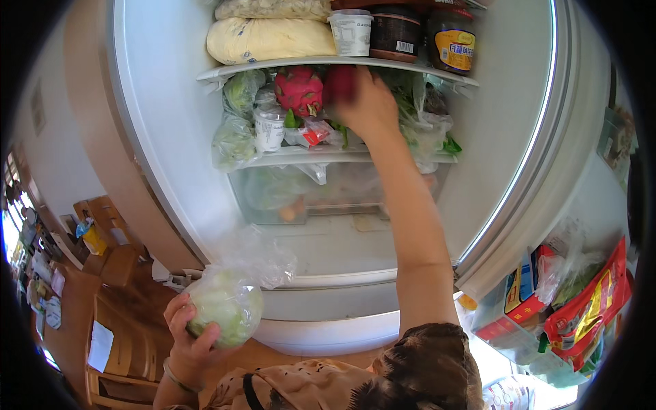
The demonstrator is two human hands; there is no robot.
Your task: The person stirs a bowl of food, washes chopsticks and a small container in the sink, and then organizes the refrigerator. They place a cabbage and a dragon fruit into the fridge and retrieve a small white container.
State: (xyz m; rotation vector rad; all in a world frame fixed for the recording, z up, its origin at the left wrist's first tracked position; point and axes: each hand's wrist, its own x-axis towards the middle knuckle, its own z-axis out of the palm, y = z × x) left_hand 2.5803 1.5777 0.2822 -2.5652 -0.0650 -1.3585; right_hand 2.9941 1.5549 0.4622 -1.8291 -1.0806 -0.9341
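An open refrigerator stands before me. In my left hand [192,330], low and to the left, is a pale green round vegetable in a clear plastic bag [228,305], the bag's loose end spreading to the right. My right hand [371,105] reaches onto the middle shelf, its fingers around the side of a dark red, blurred round fruit [341,84]; part of the fruit is hidden by the hand. Just left of it lies a pink dragon fruit [299,91]. Bagged green vegetables [236,141] and a white plastic cup [269,128] sit further left on that shelf.
The upper shelf [266,62] holds a large cream-coloured bag [271,40], a white cup [350,33] and dark jars [451,43]. Below is a transparent drawer [271,197]. The door at right carries a bin [517,333] with packets. A wooden chair [123,353] stands at left.
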